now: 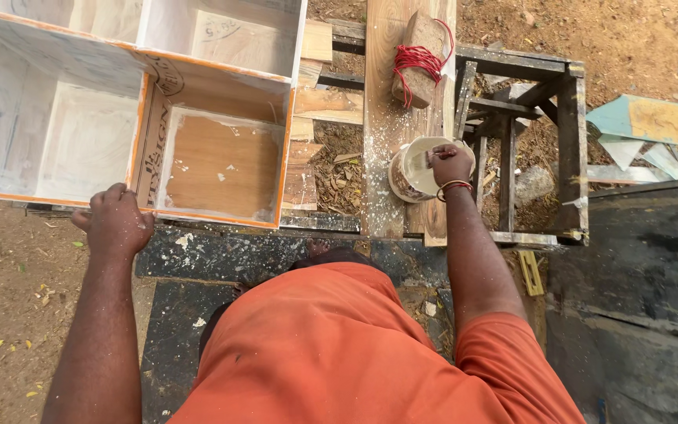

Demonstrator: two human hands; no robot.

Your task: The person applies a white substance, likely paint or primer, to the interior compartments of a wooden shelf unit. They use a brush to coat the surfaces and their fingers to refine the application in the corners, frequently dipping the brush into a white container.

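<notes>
We look straight down over our orange shirt [339, 345] at both arms stretched forward. Our left arm runs nearly straight up the view, and the left hand [115, 221] rests palm down, fingers curled loosely, on the near orange-trimmed edge of the open wooden cabinet [221, 161], which lies on its back with its whitewashed compartments facing up. The hand grips nothing; it only presses on the rim beside the lower middle compartment. Our right arm reaches forward and bends slightly inward at the wrist, which carries a red thread band. The right hand [450, 162] is closed around a small tool, and we cannot tell its kind, held over the mouth of the white paint bucket [417, 169]. The bucket stands on a paint-spattered plank [386, 102] laid across a rough wooden frame [543, 118]. Farther along the plank lies a wooden block wound with red string [420, 59]. Bare dirt surrounds the work.
</notes>
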